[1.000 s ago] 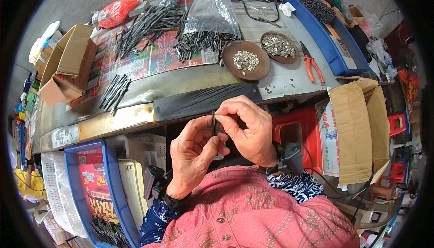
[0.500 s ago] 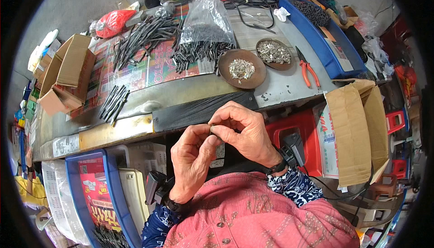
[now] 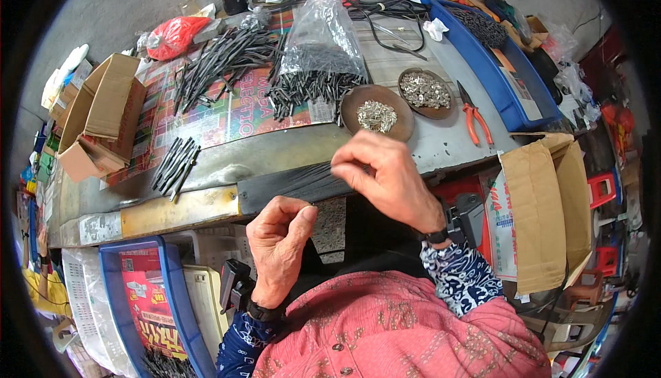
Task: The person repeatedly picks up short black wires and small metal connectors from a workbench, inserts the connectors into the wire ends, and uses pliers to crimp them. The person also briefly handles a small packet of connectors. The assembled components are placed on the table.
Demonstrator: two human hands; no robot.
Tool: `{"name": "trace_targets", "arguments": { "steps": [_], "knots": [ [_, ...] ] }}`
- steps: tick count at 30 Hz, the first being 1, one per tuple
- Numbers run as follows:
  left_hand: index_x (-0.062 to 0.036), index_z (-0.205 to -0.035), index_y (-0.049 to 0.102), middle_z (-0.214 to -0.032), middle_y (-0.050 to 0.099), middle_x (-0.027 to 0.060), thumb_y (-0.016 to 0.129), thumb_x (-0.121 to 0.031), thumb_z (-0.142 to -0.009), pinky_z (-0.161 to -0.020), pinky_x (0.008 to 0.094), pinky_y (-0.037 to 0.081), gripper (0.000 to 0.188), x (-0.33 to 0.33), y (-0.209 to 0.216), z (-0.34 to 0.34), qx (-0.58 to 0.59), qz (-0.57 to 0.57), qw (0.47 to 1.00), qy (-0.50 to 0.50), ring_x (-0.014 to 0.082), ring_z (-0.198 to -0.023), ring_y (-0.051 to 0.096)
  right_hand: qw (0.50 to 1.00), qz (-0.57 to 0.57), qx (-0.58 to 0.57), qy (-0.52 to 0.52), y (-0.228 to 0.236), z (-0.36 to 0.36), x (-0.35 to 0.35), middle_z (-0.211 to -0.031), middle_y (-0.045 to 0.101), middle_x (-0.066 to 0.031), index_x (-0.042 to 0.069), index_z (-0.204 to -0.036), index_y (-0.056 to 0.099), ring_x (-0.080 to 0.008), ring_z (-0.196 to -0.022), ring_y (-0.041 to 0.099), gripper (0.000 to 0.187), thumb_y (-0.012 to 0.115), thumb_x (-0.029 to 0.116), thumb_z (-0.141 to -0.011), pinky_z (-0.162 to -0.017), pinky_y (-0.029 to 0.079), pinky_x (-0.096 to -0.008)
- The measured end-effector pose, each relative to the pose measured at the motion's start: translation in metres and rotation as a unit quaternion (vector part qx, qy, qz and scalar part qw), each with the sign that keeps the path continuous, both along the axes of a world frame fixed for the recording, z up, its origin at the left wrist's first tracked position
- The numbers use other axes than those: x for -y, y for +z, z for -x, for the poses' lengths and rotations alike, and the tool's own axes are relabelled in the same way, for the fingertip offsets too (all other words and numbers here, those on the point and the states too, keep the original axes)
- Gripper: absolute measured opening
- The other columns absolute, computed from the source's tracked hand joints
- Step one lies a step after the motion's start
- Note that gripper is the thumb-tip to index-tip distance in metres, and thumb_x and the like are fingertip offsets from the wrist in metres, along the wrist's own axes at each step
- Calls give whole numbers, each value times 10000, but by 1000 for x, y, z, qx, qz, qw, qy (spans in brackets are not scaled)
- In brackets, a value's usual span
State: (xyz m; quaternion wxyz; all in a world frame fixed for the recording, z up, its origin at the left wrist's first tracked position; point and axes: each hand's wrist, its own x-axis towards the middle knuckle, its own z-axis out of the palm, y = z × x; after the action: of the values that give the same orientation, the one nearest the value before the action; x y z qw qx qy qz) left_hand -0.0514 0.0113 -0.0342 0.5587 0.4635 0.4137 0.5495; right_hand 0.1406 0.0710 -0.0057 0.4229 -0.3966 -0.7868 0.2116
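Observation:
My left hand (image 3: 280, 244) is closed above my lap in front of the bench edge, its thumb pressed against the curled index finger. Anything it pinches is too small or hidden to name. Over the bench edge my right hand (image 3: 387, 184) has its thumb and fingertips brought together; whatever lies between them does not show. Just beyond it stands a round brown dish (image 3: 352, 111) of small silvery metal pieces (image 3: 376, 116). Behind and to its right is a second dish (image 3: 438, 111) with more metal bits (image 3: 423, 89). Red-handled pliers (image 3: 475, 120) lie beside that one.
Black tube-like strips (image 3: 220, 65) are heaped on the bench, more lie under a clear plastic bag (image 3: 323, 34), and a small bundle (image 3: 177, 166) is near the front left. Cardboard boxes stand left (image 3: 113, 106) and right (image 3: 540, 219). A blue bin (image 3: 509, 92) runs along the right.
My hands were together, fingertips meeting; now they are apart. The right has moved up and right toward the brown dish, while the left has shifted slightly left.

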Motion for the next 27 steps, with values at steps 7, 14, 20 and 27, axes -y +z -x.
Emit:
{"name": "trace_targets", "arguments": {
  "steps": [7, 14, 20, 27],
  "knots": [
    [-20, -839, 605, -697, 529, -70, 671, -72, -906, -535, 170, 351, 107, -5, -2, 9, -5, 1, 1000, 16, -1, -606, 420, 946, -166, 250, -124, -1, 3, -52, -961, 567, -109, 18, -862, 639, -303, -961, 523, 122, 667, 72, -756, -801, 444, -409],
    [-16, -881, 624, -684, 552, -47, 677, -126, -917, -522, 167, 359, 128, -8, -5, 16, 7, 20, 1000, 8, 9, -589, 461, 886, -170, 405, -151, -9, 17, -68, -987, 570, -90, 33, -884, 629, -275, -1007, 521, 148, 629, 65, -740, -827, 414, -404],
    [-9, -899, 629, -693, 566, -38, 680, -137, -918, -528, 166, 361, 139, -8, -6, 18, 26, 35, 999, -1, 10, -601, 468, 887, -181, 408, -119, -11, 18, -70, -856, 584, -57, 54, -797, 651, -249, -910, 544, 54, 625, 69, -752, -788, 400, -393],
    [-4, -912, 626, -690, 567, -32, 676, -150, -920, -513, 168, 347, 155, -7, -6, 17, 19, 25, 1000, 0, 15, -587, 464, 906, -234, 344, -75, -16, 9, -87, -764, 581, -37, 103, -700, 628, -229, -857, 560, 94, 583, 109, -782, -761, 376, -394]
  ]
}}
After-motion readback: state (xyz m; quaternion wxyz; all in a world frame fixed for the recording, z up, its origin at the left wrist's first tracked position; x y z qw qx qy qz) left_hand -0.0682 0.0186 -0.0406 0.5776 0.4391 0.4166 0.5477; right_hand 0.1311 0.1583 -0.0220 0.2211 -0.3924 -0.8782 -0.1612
